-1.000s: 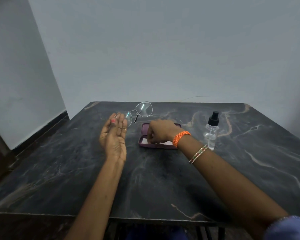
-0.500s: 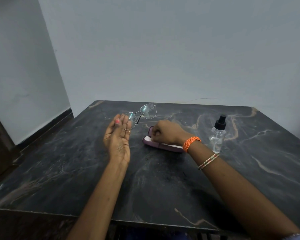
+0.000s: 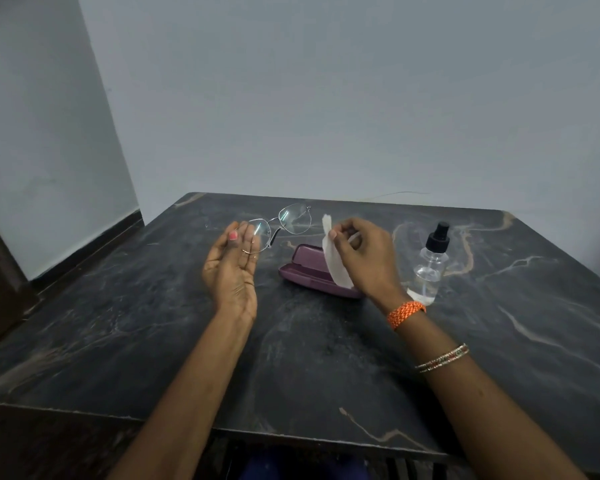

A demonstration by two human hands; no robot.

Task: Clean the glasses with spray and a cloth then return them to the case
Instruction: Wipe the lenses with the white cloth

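Observation:
My left hand (image 3: 232, 268) is raised over the table and pinches the thin-framed glasses (image 3: 284, 221) by the left lens; the other lens sticks out to the right. An open purple case (image 3: 309, 271) lies on the dark marble table just right of that hand. Above the case, my right hand (image 3: 361, 258) pinches a white cloth (image 3: 333, 261) that hangs down from the fingers toward the case. A clear spray bottle (image 3: 430, 268) with a black pump top stands upright to the right of the case.
The dark marble table (image 3: 309, 358) reaches from my body to the grey wall behind. Its near edge runs along the bottom of the view. A floor strip and a dark door edge lie at the left.
My right hand has lifted out of the case with the white cloth pinched in its fingers. The left hand still holds the glasses in about the same place.

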